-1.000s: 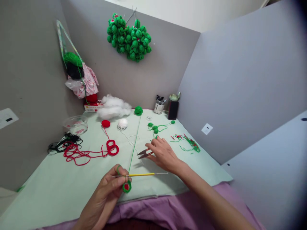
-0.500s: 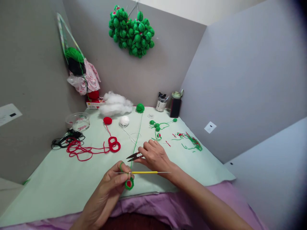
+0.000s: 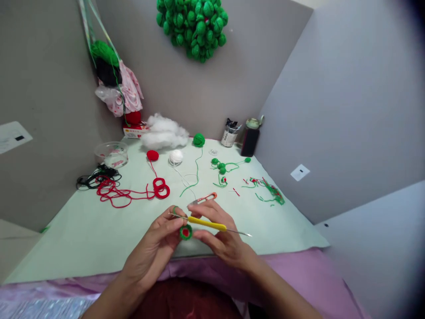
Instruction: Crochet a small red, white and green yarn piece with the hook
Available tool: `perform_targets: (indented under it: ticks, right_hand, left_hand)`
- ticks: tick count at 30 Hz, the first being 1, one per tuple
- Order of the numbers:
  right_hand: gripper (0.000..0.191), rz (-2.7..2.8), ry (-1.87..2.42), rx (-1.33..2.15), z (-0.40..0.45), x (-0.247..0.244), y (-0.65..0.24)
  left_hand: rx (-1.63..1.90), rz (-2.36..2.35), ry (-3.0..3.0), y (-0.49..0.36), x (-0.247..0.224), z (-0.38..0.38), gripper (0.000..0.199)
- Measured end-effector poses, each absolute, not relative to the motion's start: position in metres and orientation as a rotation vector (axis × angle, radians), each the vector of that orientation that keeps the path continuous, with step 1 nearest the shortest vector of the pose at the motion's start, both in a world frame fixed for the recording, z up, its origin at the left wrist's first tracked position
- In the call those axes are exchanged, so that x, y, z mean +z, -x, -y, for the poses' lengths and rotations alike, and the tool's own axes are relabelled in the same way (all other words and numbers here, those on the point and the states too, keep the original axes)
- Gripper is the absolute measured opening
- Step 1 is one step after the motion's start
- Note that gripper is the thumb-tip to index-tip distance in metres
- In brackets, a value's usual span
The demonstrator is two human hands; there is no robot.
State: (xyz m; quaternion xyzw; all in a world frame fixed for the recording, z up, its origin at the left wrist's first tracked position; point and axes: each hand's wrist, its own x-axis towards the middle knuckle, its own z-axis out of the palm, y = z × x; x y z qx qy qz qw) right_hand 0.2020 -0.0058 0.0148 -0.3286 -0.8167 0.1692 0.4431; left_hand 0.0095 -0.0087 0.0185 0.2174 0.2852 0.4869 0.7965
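My left hand (image 3: 157, 237) pinches a small round crochet piece (image 3: 186, 232), green around a red centre, together with a yellow-handled crochet hook (image 3: 207, 223). A loop of green yarn (image 3: 175, 209) passes over the left forefinger. The hook points left, and its far end sticks out over my right hand (image 3: 222, 230). That hand is just right of the crochet piece, thumb and fingers apart, with nothing gripped; whether it touches the hook's handle is unclear. Behind its fingers, orange-handled thread snips (image 3: 206, 198) lie on the table.
Green (image 3: 198, 140), red (image 3: 152, 155) and white yarn balls (image 3: 175, 157) sit farther back, near white stuffing (image 3: 164, 133). Crocheted red rings (image 3: 161, 188) lie left, small green pieces (image 3: 222, 167) and yarn scraps (image 3: 274, 192) right. A dark phone (image 3: 250, 141) leans at the back.
My right hand has put the snips down and come to the hook and crochet piece. The green strand from the ball is now cut, its loose end lying on the table.
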Motion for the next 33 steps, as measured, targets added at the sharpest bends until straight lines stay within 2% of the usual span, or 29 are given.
perform_targets:
  ticks: [2, 8, 14, 17, 21, 24, 33]
  right_hand:
    - [0.032, 1.903, 0.768, 0.450, 0.013, 0.014, -0.194]
    - [0.034, 1.685, 0.849, 0.424, 0.011, 0.004, -0.185]
    - [0.023, 1.562, 0.917, 0.408, 0.008, 0.004, -0.187]
    - [0.019, 1.427, 1.002, 0.564, 0.004, 0.004, -0.188]
    - [0.024, 0.985, 1.005, 0.906, -0.004, 0.005, -0.195]
    - [0.021, 0.789, 0.960, 0.896, -0.001, 0.008, -0.197]
    - [0.023, 1.410, 0.898, 0.608, 0.050, 0.007, -0.185]
  left_hand:
    - [1.052, -0.598, -0.521, -0.014, 0.016, 0.008, 0.020]
    - [0.993, -0.651, -0.645, -0.020, 0.011, 0.006, 0.026]
    - [0.999, -0.766, -0.745, -0.022, 0.009, 0.005, 0.032]
    - [0.952, -0.765, -0.722, -0.024, 0.011, 0.005, 0.037]
    - [0.946, -0.791, -0.594, -0.025, 0.013, 0.003, 0.044]
    - [1.026, -0.834, -0.533, -0.025, 0.011, 0.000, 0.043]
    - [1.270, -0.944, -0.758, -0.028, 0.006, 0.000, 0.029]
